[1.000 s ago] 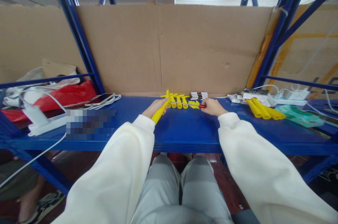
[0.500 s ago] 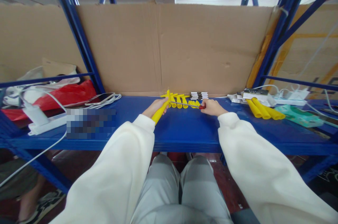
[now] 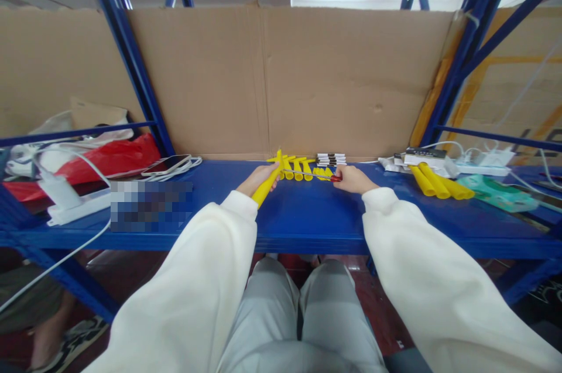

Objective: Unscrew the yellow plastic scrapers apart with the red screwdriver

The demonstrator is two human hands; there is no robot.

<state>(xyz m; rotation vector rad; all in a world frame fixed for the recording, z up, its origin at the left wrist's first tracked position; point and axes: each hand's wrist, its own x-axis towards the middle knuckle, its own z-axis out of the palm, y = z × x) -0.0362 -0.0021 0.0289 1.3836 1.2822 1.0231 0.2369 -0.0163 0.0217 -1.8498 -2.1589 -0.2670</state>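
My left hand (image 3: 260, 178) is closed around a yellow plastic piece (image 3: 266, 187) with a long tube-like handle and a crossed top end, held tilted over the blue shelf (image 3: 316, 215). In my right hand (image 3: 352, 178) is a screwdriver (image 3: 336, 178) with a red and dark handle. Its thin shaft points left and its tip meets the yellow piece near the crossed end; the exact contact is too small to make out. Just behind the shaft, several similar yellow pieces (image 3: 298, 169) stand in a row, with smaller yellow parts (image 3: 324, 173) to their right.
Black-and-white striped small packs (image 3: 331, 159) lie by the cardboard wall (image 3: 307, 80). To the right are yellow tubes (image 3: 432, 181), a green packet (image 3: 504, 192) and a power strip. At left are a red bag (image 3: 109, 159), a white power strip (image 3: 83, 204) and cables. A person's leg shows lower left.
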